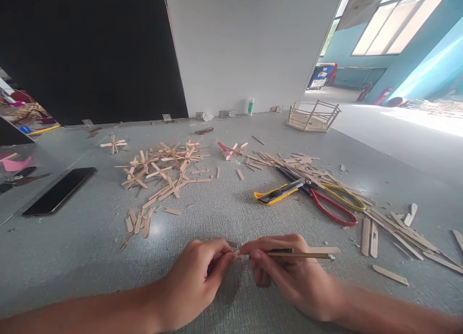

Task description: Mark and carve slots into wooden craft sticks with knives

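Note:
My left hand (202,276) is closed in a pinch on a small piece of wooden craft stick (237,253), low in the middle of the view. Close beside it, my right hand (289,276) is closed, its fingertips near the same piece. Between its thumb and fingers lie a pale craft stick (323,250) and a thin brown stick (307,256), both pointing right. A slim dark thing (282,251) lies along them; its kind is unclear. The fingers hide their front ends.
Star-shaped stick pieces (157,170) lie in a pile ahead on the left. A yellow utility knife (278,193), scissors (333,206) and loose craft sticks (398,228) are on the right. A phone (60,192), a glue stick (251,106) and a stick-built frame (313,117) stand farther out.

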The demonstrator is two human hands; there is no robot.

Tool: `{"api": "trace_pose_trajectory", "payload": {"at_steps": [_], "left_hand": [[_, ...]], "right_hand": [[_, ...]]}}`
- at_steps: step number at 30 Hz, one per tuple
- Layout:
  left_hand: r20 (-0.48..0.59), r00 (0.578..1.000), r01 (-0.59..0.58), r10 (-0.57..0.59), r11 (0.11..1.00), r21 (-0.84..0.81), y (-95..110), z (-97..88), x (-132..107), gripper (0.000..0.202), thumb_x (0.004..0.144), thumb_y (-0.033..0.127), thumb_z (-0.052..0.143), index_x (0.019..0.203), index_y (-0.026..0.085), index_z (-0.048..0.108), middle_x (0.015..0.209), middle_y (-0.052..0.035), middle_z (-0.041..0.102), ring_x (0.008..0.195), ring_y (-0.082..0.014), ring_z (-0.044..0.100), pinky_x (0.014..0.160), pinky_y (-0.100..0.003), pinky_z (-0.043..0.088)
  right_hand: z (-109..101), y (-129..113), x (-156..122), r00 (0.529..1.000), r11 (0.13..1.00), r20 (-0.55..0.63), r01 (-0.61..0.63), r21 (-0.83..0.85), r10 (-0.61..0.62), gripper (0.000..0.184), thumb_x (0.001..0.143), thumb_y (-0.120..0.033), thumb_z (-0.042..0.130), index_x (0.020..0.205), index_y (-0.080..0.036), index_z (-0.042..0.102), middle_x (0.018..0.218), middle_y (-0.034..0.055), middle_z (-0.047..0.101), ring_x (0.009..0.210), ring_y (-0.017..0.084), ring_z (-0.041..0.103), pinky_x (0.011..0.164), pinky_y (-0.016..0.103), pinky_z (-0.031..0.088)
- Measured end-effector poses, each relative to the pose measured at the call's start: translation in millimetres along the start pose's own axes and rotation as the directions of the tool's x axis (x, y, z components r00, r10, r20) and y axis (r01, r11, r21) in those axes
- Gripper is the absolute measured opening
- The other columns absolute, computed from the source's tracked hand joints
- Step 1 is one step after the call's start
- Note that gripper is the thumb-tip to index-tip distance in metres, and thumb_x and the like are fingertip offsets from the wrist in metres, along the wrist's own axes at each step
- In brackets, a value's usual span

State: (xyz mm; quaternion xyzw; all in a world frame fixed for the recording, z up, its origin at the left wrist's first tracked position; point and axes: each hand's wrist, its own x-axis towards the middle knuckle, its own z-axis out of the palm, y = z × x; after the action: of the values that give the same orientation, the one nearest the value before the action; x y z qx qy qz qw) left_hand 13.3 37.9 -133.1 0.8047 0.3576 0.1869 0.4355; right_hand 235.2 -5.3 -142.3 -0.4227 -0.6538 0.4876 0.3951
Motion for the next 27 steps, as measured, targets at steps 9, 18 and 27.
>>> {"api": "trace_pose_trajectory", "payload": {"at_steps": [9, 18, 27], "left_hand": [[0.002, 1.0, 0.019, -0.019, 1.0, -0.004, -2, 0.0, -2, 0.039, 0.108, 0.037, 0.042, 0.084, 0.017, 0.065, 0.06, 0.0051, 0.048, 0.052, -0.0108, 0.035, 0.053, -0.025, 0.028], [0.016, 1.0, 0.019, -0.019, 1.0, -0.023, -1, 0.7, -2, 0.036, 0.108, 0.036, 0.041, 0.082, 0.018, 0.058, 0.064, 0.004, 0.052, 0.056, -0.0107, 0.04, 0.054, -0.024, 0.03], [-0.007, 0.998, 0.07, -0.07, 0.996, -0.051, -1, -0.3, -2, 0.038, 0.107, 0.04, 0.041, 0.083, 0.018, 0.06, 0.064, 0.004, 0.051, 0.056, -0.0115, 0.039, 0.054, -0.025, 0.029]], "right_hand": [[0, -10, 3, 0.997, 0.994, -0.028, 0.069, -0.087, -0.072, 0.046, 0.108, -0.044, 0.046, 0.106, -0.012, 0.078, 0.068, 0.0061, 0.067, 0.055, 0.012, 0.063, 0.052, 0.023, 0.055], [-3, -9, 0, 0.938, 0.895, 0.045, 0.343, -0.286, -0.345, 0.025, 0.103, -0.013, 0.049, 0.114, -0.017, 0.071, 0.09, 0.0071, 0.075, 0.073, 0.013, 0.069, 0.066, 0.024, 0.054], [-4, -3, 0, 0.918, 0.865, -0.144, 0.283, -0.413, -0.369, 0.022, 0.104, -0.015, 0.047, 0.1, -0.018, 0.068, 0.065, -0.0007, 0.065, 0.049, 0.009, 0.057, 0.049, 0.022, 0.045]]}}
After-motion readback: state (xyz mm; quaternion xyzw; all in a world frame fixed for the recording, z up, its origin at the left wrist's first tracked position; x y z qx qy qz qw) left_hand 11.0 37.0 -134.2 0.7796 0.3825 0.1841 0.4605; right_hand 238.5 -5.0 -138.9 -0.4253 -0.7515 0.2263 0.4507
